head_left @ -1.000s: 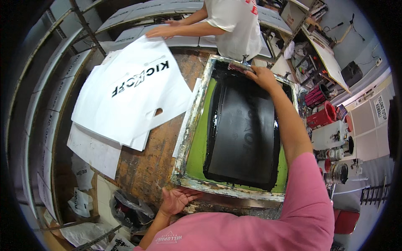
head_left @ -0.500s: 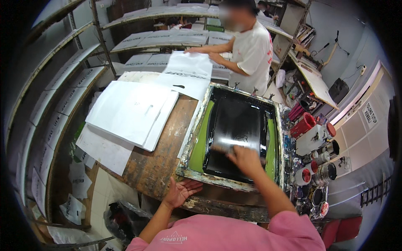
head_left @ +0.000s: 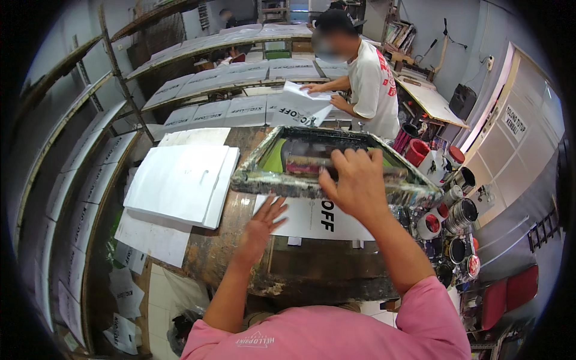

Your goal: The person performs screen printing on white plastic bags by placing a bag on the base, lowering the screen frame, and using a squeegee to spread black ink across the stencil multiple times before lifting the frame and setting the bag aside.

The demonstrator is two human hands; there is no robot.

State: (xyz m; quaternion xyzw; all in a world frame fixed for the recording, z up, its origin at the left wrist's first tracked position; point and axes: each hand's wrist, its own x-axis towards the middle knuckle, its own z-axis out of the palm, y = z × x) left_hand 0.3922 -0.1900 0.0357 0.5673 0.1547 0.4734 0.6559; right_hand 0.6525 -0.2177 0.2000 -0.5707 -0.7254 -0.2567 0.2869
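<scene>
A screen-printing frame [head_left: 273, 185], crusted with dried ink, is tilted with its near edge raised off the table. Inside it, my right hand [head_left: 358, 180] is closed around a wooden-handled squeegee [head_left: 306, 165]; the fingers partly hide the handle. Green mesh borders [head_left: 275, 157] show beside the dark ink. Under the raised edge lies a white printed sheet [head_left: 294, 223] with bold black lettering, partly covered by the frame and my right arm. My left hand [head_left: 264, 221], slightly blurred, has its fingers spread at the sheet's left edge and holds nothing.
Left of the frame, a stack of white sheets [head_left: 174, 183] rests on the wooden table [head_left: 210, 246]. Across the table a person [head_left: 369, 84] holds a printed sheet [head_left: 300, 108]. Racks with printed sheets [head_left: 240, 75] stand behind and left. Ink cans [head_left: 461, 210] crowd the right side.
The frame's near edge has risen, exposing the printed sheet beneath. My left hand has moved up to the sheet's edge. The person opposite has lifted a printed sheet off the table.
</scene>
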